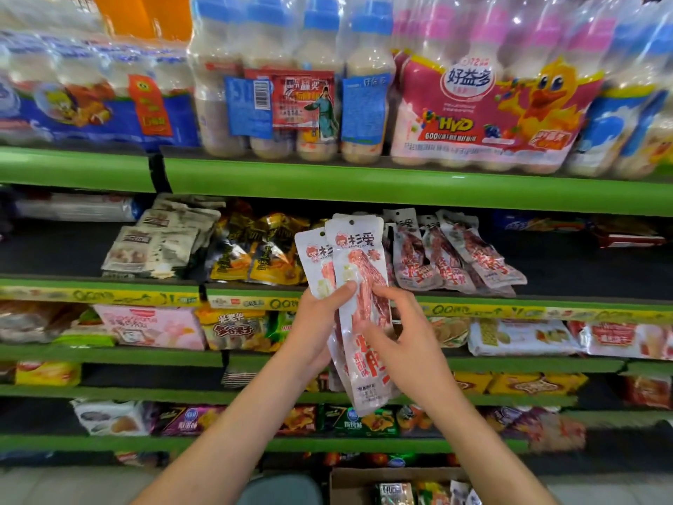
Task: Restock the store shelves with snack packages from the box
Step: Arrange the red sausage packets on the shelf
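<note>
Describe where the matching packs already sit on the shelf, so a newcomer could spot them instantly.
Find the top green shelf carrying the bottled drinks. On the dark shelf directly under it, right of centre, a leaning row of white packs shows red meat strips through clear windows. The neighbours to their left are yellow-and-black bags, then beige ones.

Green-edged shelving [400, 187] stacked in tiers, brightly lit.

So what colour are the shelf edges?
Green, on the shelf edges; the head view shows it, some with yellow price strips.
</note>
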Tool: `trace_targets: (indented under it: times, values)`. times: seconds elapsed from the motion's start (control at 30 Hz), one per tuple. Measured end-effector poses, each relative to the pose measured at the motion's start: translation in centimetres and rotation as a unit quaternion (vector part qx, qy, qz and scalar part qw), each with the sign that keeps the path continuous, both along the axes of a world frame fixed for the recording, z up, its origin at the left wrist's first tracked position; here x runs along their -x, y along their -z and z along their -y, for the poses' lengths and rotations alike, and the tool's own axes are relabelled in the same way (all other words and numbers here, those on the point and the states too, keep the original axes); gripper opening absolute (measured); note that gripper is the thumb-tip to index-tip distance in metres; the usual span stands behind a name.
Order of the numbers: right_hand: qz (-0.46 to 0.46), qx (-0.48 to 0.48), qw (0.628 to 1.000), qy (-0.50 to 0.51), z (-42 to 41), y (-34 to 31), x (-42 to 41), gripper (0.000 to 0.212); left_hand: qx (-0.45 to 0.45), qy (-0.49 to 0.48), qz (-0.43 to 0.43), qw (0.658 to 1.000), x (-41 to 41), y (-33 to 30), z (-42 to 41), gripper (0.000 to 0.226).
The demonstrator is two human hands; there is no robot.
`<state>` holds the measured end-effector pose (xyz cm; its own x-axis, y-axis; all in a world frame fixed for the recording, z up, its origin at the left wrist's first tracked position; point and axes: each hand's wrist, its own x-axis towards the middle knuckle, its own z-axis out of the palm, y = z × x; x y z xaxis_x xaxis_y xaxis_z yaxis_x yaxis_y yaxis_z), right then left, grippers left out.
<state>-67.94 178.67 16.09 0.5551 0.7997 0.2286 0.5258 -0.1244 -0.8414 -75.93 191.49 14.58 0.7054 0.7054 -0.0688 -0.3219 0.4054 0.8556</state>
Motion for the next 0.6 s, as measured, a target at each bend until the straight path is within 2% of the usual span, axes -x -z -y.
trace_targets:
  times: [0.13,0.33,0.6]
  values:
    - [-0.035,-0.011,0.999,0.005,0.0,0.0,-0.1,0.032,0.000,0.004,0.008,1.000,0.9,0.0,-0.4,0.033]
    - [-0.138,-0.033,0.990,0.000,0.0,-0.1,-0.1,0.049,0.005,0.012,0.010,1.000,2.0,-0.3,-0.6,0.036]
    - [-0.130,-0.034,0.991,-0.005,0.1,-0.3,0.4,0.051,0.020,0.008,0.010,1.000,2.4,-0.8,-0.5,0.040]
